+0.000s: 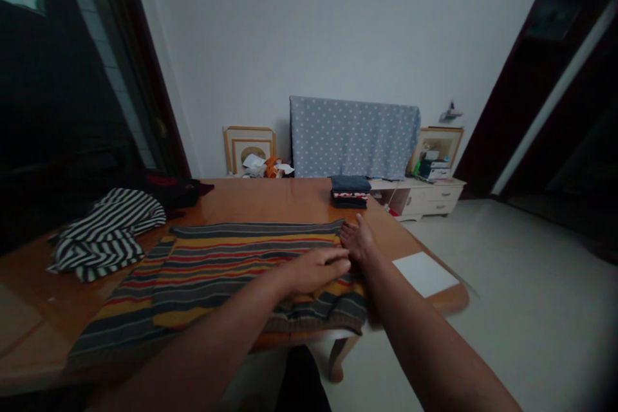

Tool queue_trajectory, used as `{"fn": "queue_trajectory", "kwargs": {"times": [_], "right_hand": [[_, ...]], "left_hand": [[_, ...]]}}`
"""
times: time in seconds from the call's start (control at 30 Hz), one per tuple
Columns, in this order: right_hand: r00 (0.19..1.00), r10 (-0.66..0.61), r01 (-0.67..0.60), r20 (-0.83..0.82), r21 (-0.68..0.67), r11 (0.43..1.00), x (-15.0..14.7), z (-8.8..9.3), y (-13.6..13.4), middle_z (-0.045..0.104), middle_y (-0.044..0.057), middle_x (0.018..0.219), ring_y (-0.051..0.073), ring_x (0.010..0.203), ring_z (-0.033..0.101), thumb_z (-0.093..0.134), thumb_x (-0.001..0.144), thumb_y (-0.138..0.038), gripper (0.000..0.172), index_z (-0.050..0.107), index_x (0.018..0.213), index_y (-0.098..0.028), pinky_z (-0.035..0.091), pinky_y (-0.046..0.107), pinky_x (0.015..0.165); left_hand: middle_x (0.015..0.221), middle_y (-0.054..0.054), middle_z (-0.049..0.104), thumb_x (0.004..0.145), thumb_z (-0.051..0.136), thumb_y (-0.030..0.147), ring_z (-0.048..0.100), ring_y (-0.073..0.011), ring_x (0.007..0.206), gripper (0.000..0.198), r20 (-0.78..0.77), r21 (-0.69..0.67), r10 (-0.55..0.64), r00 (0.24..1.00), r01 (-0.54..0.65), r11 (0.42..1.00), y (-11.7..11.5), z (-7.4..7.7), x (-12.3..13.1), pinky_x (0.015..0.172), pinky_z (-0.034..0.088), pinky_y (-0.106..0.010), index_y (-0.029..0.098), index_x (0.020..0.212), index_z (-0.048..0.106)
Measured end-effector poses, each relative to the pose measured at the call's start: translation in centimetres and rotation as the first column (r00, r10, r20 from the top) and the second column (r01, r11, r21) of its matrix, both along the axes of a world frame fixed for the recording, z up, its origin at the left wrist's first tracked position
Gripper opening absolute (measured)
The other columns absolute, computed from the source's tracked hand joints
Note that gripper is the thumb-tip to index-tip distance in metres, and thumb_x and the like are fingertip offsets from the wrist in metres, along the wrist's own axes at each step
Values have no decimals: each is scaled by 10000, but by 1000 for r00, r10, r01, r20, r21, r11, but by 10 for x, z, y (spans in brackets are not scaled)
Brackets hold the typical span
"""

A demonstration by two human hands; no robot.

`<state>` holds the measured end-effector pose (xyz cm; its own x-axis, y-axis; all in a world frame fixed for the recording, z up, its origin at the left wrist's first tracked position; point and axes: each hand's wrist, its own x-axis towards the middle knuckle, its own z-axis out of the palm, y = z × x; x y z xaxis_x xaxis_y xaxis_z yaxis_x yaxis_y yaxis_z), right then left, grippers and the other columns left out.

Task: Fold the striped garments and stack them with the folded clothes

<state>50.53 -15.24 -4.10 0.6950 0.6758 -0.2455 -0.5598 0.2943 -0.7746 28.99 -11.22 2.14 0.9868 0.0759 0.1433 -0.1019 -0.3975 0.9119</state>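
While the left hand lies flat on the striped knit garment, fingers extended and released, the right hand rests at the garment's far right corner. It is not clenched, but whether its fingertips pinch the edge there I cannot tell.

Garment position: spread out on the near part of the wooden desk, with grey, yellow and red bands running across it and its far edge lying fairly straight. Layers seem to overlap at the left side, though the view does not settle this.

Handling note: on knit laid out like this, open palms with light pressure, moved along the bands, should keep the stripes parallel. Pressing hard or dragging would likely stretch the cloth, so the corners are best lined up by lifting them slightly.

Count:
- Hands: 2.
- Striped knit garment: 1.
- Black-and-white striped garment: 1, heaped at the desk's left.
- Dark bundle: 1, behind that heap, with a red marking.
- Folded clothing stack: 1, of about three pieces, at the far side of the desk.
- White sheet: 1, at the desk's right corner.

Beyond the desk:
- Polka-dot cloth: 1.
- Framed pictures: 2.
- Low white cabinet: 1.
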Motion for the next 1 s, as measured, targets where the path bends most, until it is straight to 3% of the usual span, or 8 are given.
{"fn": "queue_trajectory", "kwargs": {"times": [0.1,0.2,0.37,0.5,0.63,0.8,0.9,1.0], "right_hand": [[988,-109,121,112,-113,986,10,-8,-7,654,111,1098,180,1046,658,390,962,-462,321,510,1136,-220,560,314,888],[952,-133,194,275,-211,958,14,-14,-11,690,84,1010,167,950,690,451,928,-359,175,525,1019,-229,569,281,845],[804,16,282,595,-405,870,17,-14,-8,724,90,931,213,886,698,572,837,-341,163,619,896,-196,567,290,757],[615,191,414,765,-519,748,22,-10,1,717,145,1091,303,1140,625,724,708,-341,327,674,982,-171,509,357,913],[496,367,479,787,-600,640,25,-8,8,723,166,1070,332,1152,621,730,700,-303,219,723,883,-182,470,398,955],[430,446,559,785,-619,552,33,-1,8,729,163,1062,322,1063,660,582,824,-303,251,753,972,-194,483,404,897],[422,454,573,785,-619,537,36,5,3,744,140,995,286,985,682,574,841,-334,279,755,1004,-197,496,346,830],[401,451,567,797,-603,561,29,11,-7,754,118,930,253,908,696,578,852,-383,300,752,1006,-193,494,299,767]], "left_hand": [[1352,-92,646,930,578,518,602,-262,1225,538,-66,60,-63,996,67,996,-14,-13,-5,1054,444,-376,197,1360,616],[1241,-80,704,968,515,495,640,-241,1149,460,-2,47,48,999,-48,998,-9,-16,-11,1022,467,-364,181,1262,677],[1143,-78,739,961,502,501,655,-240,1115,426,102,30,390,915,-395,918,38,-13,-36,1021,472,-379,173,1124,719],[1175,-85,731,961,479,500,647,-255,1141,440,131,224,537,833,-553,803,82,-23,-73,1034,464,-401,180,1162,704],[1326,-101,662,953,471,524,601,-270,1234,507,88,433,561,823,-539,723,99,-40,-111,1070,440,-411,193,1290,655],[1563,-102,429,907,519,605,365,-306,1457,656,-73,658,545,835,-370,655,86,-55,-135,1199,241,-498,246,1456,523],[1613,-85,333,925,461,638,253,-300,1509,680,-113,723,571,814,-327,609,79,-58,-137,1221,116,-543,275,1501,460],[1621,-75,319,937,429,639,223,-284,1520,677,-116,728,564,818,-316,609,78,-60,-136,1226,89,-536,282,1512,441]]}}
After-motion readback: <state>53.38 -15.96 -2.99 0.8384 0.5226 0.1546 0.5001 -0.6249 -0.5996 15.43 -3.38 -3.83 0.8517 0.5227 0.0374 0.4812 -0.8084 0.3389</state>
